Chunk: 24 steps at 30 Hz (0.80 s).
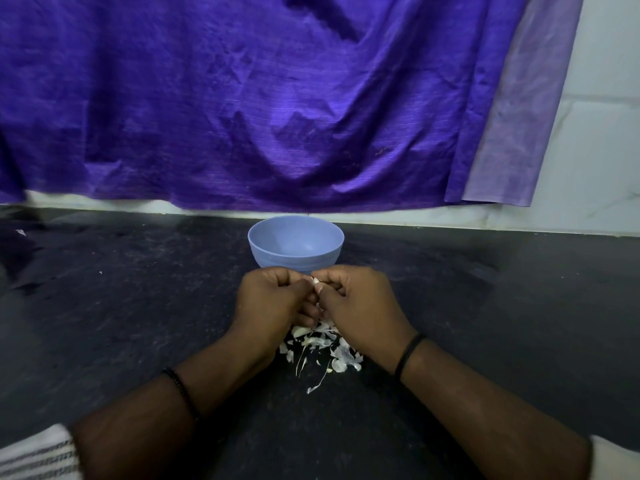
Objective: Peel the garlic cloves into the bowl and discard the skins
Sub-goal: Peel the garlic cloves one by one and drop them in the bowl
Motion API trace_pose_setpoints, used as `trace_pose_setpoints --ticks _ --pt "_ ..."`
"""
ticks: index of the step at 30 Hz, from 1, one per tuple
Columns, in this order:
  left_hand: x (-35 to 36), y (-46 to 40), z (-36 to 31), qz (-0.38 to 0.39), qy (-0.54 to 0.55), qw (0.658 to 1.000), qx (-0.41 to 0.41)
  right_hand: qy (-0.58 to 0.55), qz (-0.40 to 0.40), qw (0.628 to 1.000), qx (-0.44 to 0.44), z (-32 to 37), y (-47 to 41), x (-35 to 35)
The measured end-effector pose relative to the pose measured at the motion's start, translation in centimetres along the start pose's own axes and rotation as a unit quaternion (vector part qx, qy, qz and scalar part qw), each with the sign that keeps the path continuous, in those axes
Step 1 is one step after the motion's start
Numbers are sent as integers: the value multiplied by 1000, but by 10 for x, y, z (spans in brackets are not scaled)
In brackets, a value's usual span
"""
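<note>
Dark counter (138, 323): blue bowl (295, 244), garlic skins (322, 348).

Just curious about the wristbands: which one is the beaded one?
The left wristband, made of small dark beads. The right wristband is a plain smooth black loop.

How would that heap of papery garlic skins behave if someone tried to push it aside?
The garlic skins look thin, curled and loose, so they would probably scatter rather than slide together. Being so light, some may cling to fingers or drift across the dark counter.
</note>
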State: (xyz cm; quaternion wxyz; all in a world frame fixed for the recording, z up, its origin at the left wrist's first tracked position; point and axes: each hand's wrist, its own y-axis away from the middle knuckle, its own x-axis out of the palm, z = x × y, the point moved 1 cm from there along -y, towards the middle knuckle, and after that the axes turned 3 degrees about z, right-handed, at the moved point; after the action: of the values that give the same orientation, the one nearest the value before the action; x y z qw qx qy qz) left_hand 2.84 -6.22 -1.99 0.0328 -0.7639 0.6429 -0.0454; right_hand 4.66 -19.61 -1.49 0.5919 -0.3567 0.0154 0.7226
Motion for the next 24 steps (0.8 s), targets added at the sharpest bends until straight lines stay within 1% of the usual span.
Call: trace_pose_setpoints --ticks 4,9,13,16,18,21,22,24 --pt "0 3 -2 11 12 1000 5 -21 2 1000 12 0 0 -1" --pt "-2 4 -4 17 33 999 4 -42 -15 999 25 4 0 -4" --pt "0 5 -3 19 22 1000 12 -111 -24 990 82 5 0 -6" --pt "1 6 -4 9 3 999 38 -129 -46 986 97 7 0 -11" --pt "0 6 -5 6 -28 997 77 -114 -53 988 94 8 0 -17" --pt "-2 7 -8 22 -134 980 146 -70 -50 993 84 7 2 -20" --pt "-1 7 -9 22 -159 975 156 -59 -53 993 83 7 3 -21" --pt "-3 6 -8 17 -173 973 151 -47 -61 994 76 5 2 -20"
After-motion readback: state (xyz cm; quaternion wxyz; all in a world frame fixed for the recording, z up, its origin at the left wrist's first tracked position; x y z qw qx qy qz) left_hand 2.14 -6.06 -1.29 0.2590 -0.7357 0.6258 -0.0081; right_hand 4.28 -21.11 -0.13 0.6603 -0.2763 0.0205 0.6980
